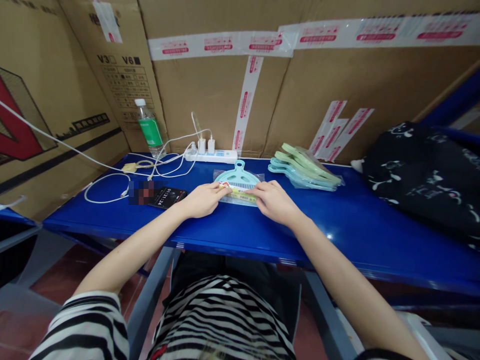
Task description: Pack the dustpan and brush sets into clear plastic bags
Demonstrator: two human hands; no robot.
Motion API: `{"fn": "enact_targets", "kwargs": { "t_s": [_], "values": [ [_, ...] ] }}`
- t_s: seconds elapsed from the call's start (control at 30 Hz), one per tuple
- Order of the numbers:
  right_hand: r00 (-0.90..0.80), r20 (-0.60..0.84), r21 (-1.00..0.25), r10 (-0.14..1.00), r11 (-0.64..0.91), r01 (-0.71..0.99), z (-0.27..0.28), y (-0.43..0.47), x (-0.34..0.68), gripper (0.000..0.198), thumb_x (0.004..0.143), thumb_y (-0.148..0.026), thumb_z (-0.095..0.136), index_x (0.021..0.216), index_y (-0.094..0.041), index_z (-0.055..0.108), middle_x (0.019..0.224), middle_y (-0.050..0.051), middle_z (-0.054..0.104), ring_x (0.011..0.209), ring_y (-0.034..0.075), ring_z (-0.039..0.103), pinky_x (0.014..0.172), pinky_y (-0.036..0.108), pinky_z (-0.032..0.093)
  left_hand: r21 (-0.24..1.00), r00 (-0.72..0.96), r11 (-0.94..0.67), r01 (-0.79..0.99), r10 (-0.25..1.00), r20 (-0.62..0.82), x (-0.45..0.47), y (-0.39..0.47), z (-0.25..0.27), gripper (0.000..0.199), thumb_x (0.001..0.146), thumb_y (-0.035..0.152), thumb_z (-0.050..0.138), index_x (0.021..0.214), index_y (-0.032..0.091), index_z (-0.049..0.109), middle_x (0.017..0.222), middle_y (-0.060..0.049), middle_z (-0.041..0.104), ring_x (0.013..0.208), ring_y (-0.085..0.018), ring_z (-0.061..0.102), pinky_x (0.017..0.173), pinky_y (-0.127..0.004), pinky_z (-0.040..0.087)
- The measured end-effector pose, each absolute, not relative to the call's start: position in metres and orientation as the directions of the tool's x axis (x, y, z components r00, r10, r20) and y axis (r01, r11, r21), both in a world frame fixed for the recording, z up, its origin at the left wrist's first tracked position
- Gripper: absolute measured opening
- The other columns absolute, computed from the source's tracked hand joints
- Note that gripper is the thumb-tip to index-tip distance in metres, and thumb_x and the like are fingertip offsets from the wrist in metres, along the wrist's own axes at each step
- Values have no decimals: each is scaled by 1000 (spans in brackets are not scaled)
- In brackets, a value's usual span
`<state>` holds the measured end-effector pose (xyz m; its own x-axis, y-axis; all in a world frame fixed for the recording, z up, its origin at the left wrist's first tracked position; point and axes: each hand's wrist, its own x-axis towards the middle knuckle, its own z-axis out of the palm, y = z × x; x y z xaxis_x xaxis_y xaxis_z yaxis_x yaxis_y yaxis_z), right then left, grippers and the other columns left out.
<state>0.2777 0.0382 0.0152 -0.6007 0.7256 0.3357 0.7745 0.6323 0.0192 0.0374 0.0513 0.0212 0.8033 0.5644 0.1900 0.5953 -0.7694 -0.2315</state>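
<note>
A light blue dustpan-shaped piece [239,173] with a looped handle and a row of grey bristle-like lines lies on the blue table, in a clear plastic bag. Across its near part runs a narrow yellow and white printed card [238,191]. My left hand [204,200] has its fingers closed on the card's left end. At the right end, my right hand [276,202] pinches the same card between thumb and fingers. Both hands rest low over the bag and hide its near corners.
To the right lies a pile of similar green and blue bagged pieces [305,170]. A dark patterned cloth bag [423,175] sits at the far right. A phone [167,197], white cables, a power strip [212,156] and a bottle [150,130] stand left. Cardboard [210,90] walls the back.
</note>
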Motion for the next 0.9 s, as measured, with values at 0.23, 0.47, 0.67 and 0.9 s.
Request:
{"fn": "enact_targets", "kwargs": {
  "t_s": [0.23,0.47,0.67,0.9],
  "values": [
    [-587,347,11,731,623,782,17,38,278,40,83,-4,43,107,-15,74,85,11,67,82,24,58,76,34,35,-223,793,-762,609,579,189,37,50,24,50,82,3,43,131,13,51,113,-10,69,110,-21,59,89,-31,51],
    [-572,325,1,753,605,797,19,37,277,39,84,-6,43,108,-14,74,85,12,67,84,26,56,75,36,34,-216,800,-771,598,563,208,37,52,21,53,82,1,40,132,12,50,119,-11,68,113,-21,59,90,-32,51],
    [-563,317,3,763,593,805,19,38,279,40,85,-7,42,108,-15,74,82,12,65,83,26,54,75,36,34,-218,819,-791,572,536,206,36,53,18,49,83,2,41,130,12,52,114,-10,70,110,-22,59,90,-34,50],
    [-560,380,22,736,598,801,16,40,281,36,87,-10,42,105,-17,73,81,11,63,81,26,50,71,36,33,-231,850,-829,508,441,287,37,54,19,36,88,7,45,121,13,59,113,-11,70,107,-22,60,92,-33,50]
  ]
}}
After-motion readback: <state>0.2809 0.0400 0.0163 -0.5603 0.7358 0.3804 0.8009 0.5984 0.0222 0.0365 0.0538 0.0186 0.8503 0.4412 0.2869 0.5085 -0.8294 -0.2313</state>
